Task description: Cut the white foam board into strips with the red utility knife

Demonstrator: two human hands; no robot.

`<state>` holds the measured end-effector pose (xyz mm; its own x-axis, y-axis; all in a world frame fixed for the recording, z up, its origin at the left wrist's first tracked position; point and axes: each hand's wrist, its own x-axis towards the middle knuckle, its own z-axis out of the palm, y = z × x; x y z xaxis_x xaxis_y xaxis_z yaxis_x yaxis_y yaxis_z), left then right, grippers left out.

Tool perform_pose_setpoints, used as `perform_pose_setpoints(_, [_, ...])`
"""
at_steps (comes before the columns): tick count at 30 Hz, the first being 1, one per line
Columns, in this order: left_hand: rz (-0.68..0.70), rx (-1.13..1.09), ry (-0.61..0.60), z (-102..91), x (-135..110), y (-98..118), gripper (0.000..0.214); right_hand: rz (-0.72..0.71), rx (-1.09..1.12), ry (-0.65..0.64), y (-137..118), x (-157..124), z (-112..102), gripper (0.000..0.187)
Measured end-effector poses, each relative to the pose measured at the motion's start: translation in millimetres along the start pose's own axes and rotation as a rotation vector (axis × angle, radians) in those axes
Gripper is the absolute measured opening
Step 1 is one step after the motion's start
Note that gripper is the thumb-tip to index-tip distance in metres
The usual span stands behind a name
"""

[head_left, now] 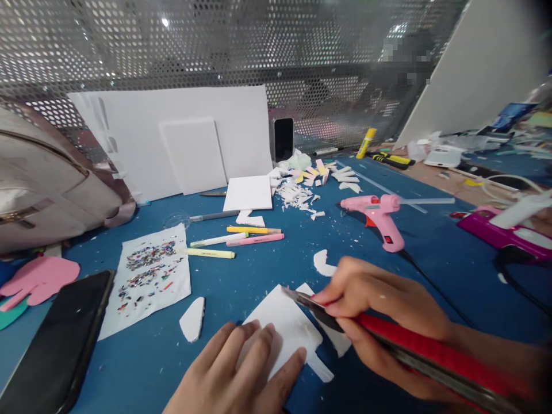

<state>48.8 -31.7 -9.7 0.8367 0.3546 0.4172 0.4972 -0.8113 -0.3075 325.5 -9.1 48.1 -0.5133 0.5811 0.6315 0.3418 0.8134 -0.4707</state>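
My left hand [241,374] lies flat, fingers spread, on a white foam piece [287,330] on the blue mat [259,276]. My right hand [379,310] is closed around a red utility knife [414,351]. The knife's blade tip [293,294] rests on the foam's upper edge. Cut-off white foam scraps lie beside it, one at the left [192,319] and one above [323,263].
A pink glue gun [379,215] lies at right, markers [241,236] and a sheet with glitter bits [149,276] at left. A black phone [60,345] lies at bottom left, a bag [47,184] behind it. White boards [172,138] lean on the perforated wall.
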Motion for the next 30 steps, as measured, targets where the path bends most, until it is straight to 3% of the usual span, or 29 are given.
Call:
perform_pose_setpoints(6, [0.019, -0.041, 0.027, 0.6, -3.8, -3.8, 0.042, -0.043, 0.056, -0.136, 13.3, 16.3, 20.4, 0.021])
perform_pose_setpoints(17, [-0.025, -0.056, 0.037, 0.9, -2.3, -7.0, 0.039, 0.003, -0.018, -0.273, 6.5, 17.3, 16.6, 0.022])
perform_pose_setpoints(21, [-0.034, -0.044, 0.022, -1.4, -2.4, -6.5, 0.039, 0.006, -0.138, -0.205, -5.1, 2.6, 19.1, 0.024])
perform_pose_setpoints(25, [-0.055, -0.063, 0.014, -1.1, -2.9, -4.0, 0.038, 0.140, -0.281, -0.117, -20.4, -8.6, 21.3, 0.025])
perform_pose_setpoints(30, [-0.059, -0.096, -0.019, -0.3, -3.0, -3.8, 0.037, 0.159, -0.335, -0.050, -29.2, -18.7, 17.3, 0.025])
